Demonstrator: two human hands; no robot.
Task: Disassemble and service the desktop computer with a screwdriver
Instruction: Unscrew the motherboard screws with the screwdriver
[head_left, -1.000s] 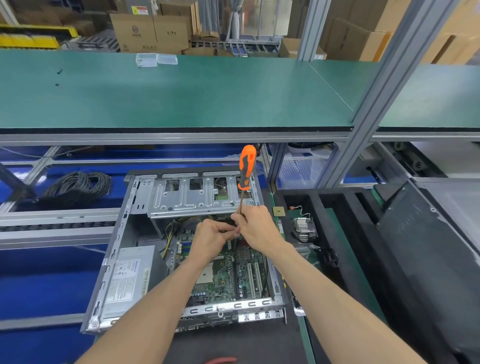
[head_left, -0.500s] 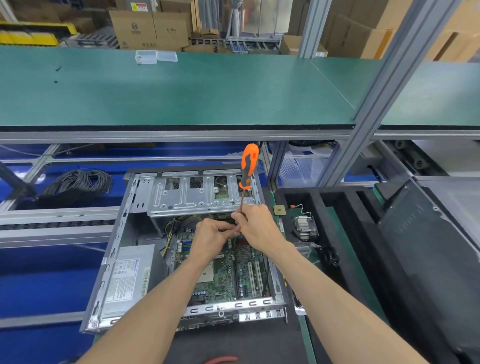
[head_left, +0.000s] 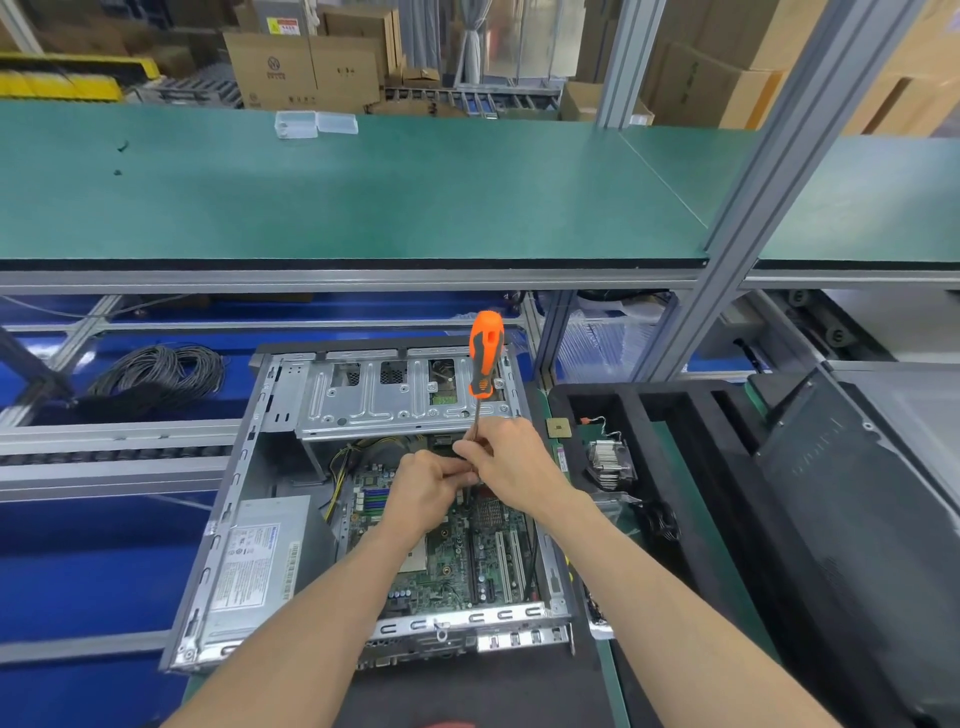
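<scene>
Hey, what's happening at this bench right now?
A person is working inside an open desktop computer case lying on its side. The right hand holds the orange-handled screwdriver by its shaft, handle up, over the motherboard. The left hand pinches at the shaft beside it. The tip is hidden behind the hands.

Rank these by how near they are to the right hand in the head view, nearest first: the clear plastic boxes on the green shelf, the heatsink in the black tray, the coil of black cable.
From the right hand:
1. Heatsink, just to its right in the black tray.
2. Coil of black cable, far off to the left on the blue surface.
3. Clear plastic boxes, farthest, up on the green shelf behind.
</scene>
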